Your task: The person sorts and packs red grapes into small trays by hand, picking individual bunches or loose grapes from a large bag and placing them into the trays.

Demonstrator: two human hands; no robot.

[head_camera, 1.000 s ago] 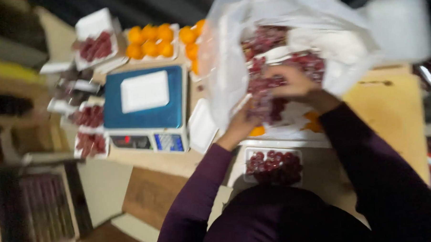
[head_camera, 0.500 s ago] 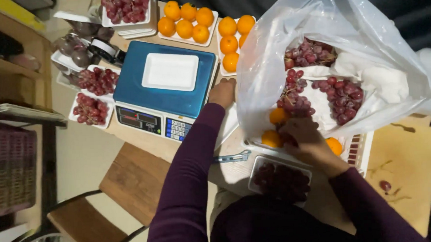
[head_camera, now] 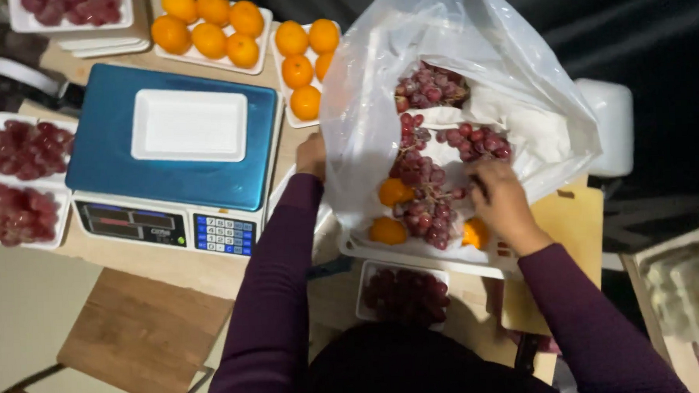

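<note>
Since half a second earlier, the right hand (head_camera: pixel 503 203) had lifted from the oranges at the bag's bottom to the red grapes (head_camera: pixel 420 188) in the middle, and the view had drawn in closer. That hand sat inside the clear plastic bag (head_camera: pixel 469 68), fingers curled among the bunches; whether they had closed on a stem could not be told. The left hand (head_camera: pixel 312 155) pinched the bag's near edge, holding the mouth open, well apart from the right.

Judging by the layout, the sorting looked partly done: trays of grapes (head_camera: pixel 15 150) lay filled left of the blue scale (head_camera: pixel 177 140), one more filled tray (head_camera: pixel 403 295) sat just below the bag, and trays of oranges (head_camera: pixel 208 31) stood behind. An empty white tray (head_camera: pixel 188 125) rested on the scale (nothing in it yet), and plenty of grapes stayed in the bag with a few loose oranges (head_camera: pixel 394 192), so much portioning seemed left.
</note>
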